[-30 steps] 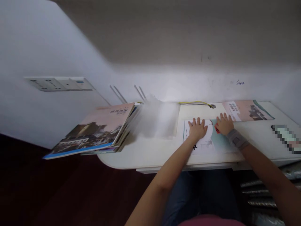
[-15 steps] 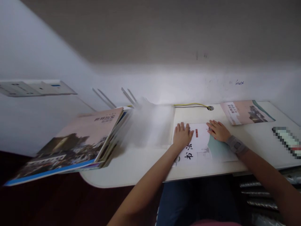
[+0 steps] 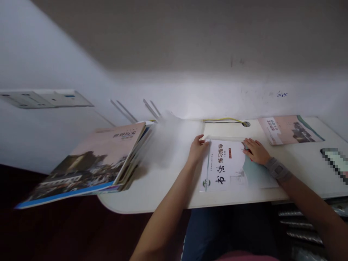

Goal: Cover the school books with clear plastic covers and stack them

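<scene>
A workbook (image 3: pixel 227 170) with black and brown Chinese lettering and a pale green corner lies flat in front of me. A strip of clear film shows along its top edge. At its upper left corner is my left hand (image 3: pixel 198 149), its thumb at the edge and its forefinger a little apart from the thumb. The other fingers are partly hidden. My right hand (image 3: pixel 256 151), a grey band on its wrist, rests flat on the upper right of the cover with fingers stretched out. To the left lies a blurred translucent sheet or stack of sheets (image 3: pixel 176 145).
A stack of books (image 3: pixel 89 163) with a pink cover on top overhangs the left end of the white desk (image 3: pixel 152 197). A pink booklet (image 3: pixel 288 129) lies at the back right, and a phone-like pixelated object (image 3: pixel 335 163) at the right edge. A yellow cable (image 3: pixel 223 119) runs into a desk hole.
My left hand has slid left from the workbook's cover to its left edge, baring the printed title. My right hand stays on the cover. The view has shifted slightly.
</scene>
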`<state>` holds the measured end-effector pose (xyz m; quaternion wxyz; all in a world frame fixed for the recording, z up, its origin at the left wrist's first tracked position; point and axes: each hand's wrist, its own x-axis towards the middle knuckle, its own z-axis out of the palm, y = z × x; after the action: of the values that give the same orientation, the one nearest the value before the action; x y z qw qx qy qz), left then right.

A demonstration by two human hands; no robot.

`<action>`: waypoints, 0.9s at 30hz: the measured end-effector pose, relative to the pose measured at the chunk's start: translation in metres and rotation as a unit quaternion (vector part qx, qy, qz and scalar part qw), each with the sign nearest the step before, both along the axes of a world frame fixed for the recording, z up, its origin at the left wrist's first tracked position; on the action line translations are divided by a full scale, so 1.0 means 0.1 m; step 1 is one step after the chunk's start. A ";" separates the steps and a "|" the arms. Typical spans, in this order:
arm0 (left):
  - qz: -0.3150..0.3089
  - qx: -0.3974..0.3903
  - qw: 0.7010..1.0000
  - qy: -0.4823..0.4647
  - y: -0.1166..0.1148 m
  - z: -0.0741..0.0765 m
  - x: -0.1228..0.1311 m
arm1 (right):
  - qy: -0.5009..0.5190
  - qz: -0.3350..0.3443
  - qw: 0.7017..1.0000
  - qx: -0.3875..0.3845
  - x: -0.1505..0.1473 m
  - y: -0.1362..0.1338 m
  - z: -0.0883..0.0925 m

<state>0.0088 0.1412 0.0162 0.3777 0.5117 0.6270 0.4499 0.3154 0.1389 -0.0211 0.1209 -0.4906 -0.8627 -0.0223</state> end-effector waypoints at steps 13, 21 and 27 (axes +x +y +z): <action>-0.152 -0.076 0.959 -0.225 0.14 0.24 -0.05 | 0.048 0.011 0.999 0.013 0.23 0.20 0.34; -0.118 -0.055 0.970 -0.206 0.02 0.34 -0.09 | 0.257 0.004 0.963 -0.081 0.44 0.25 0.60; -0.094 -0.053 0.983 -0.148 0.02 0.31 -0.10 | 0.280 -0.038 0.950 -0.133 0.60 0.18 0.77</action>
<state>-0.0014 0.1434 0.0471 0.5338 0.4749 0.5362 0.4495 0.3752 0.1567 0.0558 0.2901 -0.5211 -0.7702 0.2259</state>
